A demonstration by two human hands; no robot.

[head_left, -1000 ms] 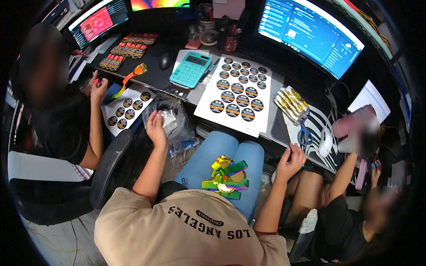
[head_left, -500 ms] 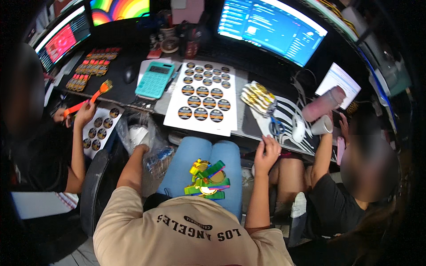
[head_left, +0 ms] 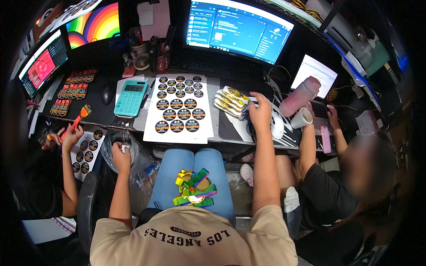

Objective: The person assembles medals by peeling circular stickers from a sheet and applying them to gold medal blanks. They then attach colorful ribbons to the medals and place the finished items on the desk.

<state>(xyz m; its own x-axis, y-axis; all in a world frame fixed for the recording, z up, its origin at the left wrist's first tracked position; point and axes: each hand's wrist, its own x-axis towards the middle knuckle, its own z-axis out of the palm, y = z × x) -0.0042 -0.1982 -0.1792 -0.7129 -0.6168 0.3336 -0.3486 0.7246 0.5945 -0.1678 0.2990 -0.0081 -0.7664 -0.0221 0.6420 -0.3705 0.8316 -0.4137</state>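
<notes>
My left hand (head_left: 121, 158) is closed beside a clear plastic bag (head_left: 135, 163) at the desk's front edge. A bit of white material (head_left: 126, 150) shows at its fingers; its kind is unclear. Reaching over the desk, my right hand (head_left: 261, 109) has its fingers apart at the right end of a stack of gold medals in clear wrapping (head_left: 230, 101). A dark-handled item under that hand is mostly hidden. On my lap lie several gold medals (head_left: 202, 184) with green, yellow and purple ribbons.
Sheets of round black-and-orange stickers (head_left: 176, 128) lie mid-desk, beside a teal calculator (head_left: 131, 98). A white mouse (head_left: 277, 126) is right of my right hand. One co-worker's hand touches a white cup (head_left: 302, 118); another's hands (head_left: 71, 136) hold an orange-ribboned medal at left.
My right hand has moved up and forward from the desk edge to the wrapped medals. My left hand has drawn back slightly at the bag. The view has shifted.
</notes>
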